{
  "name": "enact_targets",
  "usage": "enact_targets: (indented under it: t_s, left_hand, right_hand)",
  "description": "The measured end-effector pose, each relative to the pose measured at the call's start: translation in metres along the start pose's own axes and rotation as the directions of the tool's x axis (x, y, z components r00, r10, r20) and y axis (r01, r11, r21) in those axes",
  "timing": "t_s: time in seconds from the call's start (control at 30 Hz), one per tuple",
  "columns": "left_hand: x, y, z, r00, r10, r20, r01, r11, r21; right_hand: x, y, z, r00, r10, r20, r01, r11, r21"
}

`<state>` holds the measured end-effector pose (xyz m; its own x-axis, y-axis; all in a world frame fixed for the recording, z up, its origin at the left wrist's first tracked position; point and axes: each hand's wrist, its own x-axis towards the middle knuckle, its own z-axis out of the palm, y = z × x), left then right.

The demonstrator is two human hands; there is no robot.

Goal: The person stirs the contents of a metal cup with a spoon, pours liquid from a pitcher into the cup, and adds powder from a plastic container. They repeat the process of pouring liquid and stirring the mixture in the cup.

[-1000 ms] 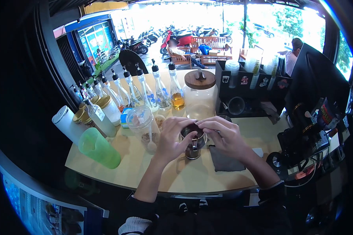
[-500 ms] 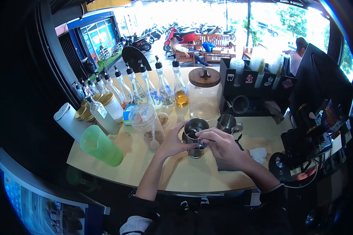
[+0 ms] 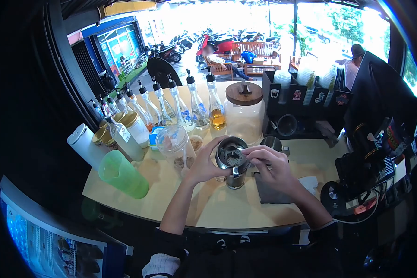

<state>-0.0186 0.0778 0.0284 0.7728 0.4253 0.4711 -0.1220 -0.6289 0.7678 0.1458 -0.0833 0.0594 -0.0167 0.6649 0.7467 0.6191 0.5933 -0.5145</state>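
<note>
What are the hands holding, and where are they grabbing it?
The left hand wraps around the side of a metal cup. The right hand touches its rim with the fingertips.

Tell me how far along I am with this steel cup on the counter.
Done: dark grounds already lie inside the steel cup. In hand: your left hand grips its side, and your right hand has its fingers at the rim; whether they pinch anything is unclear. Left: no liquid shows in the cup, and the second steel cup behind it stands untouched.
</note>
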Motion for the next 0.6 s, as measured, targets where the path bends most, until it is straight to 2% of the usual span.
enact_targets:
  t_s: [0.03,0.1,0.23,0.3,0.43,0.53,0.6]
  left_hand:
    - [0.001,0.002,-0.001,1.000,0.000,-0.001,0.000,1.000,0.001]
    - [0.002,0.007,-0.003,1.000,0.022,0.011,-0.022,0.999,0.039]
    - [0.003,0.012,-0.008,0.999,-0.013,0.029,0.014,1.000,-0.011]
    - [0.004,0.021,-0.011,0.999,0.031,0.022,-0.032,0.997,0.066]
    - [0.005,0.027,-0.013,0.999,0.042,0.008,-0.042,0.992,0.120]
    - [0.006,0.028,-0.014,0.999,0.032,-0.026,-0.028,0.986,0.164]
    - [0.006,0.024,-0.015,0.997,0.070,-0.026,-0.057,0.940,0.336]
  right_hand:
    - [0.000,-0.002,-0.001,1.000,-0.001,0.001,0.001,1.000,0.001]
    - [0.000,-0.008,-0.003,0.996,0.024,0.089,-0.034,0.992,0.119]
    - [0.005,-0.005,-0.011,0.997,0.024,0.075,-0.029,0.997,0.077]
    - [0.006,-0.003,-0.012,0.982,0.118,0.147,-0.154,0.951,0.267]
    - [0.010,-0.016,-0.021,0.954,0.123,0.274,-0.192,0.951,0.242]
    - [0.014,-0.023,-0.033,0.945,0.074,0.318,-0.122,0.984,0.133]
    - [0.014,-0.026,-0.038,0.944,0.010,0.330,-0.029,0.998,0.053]
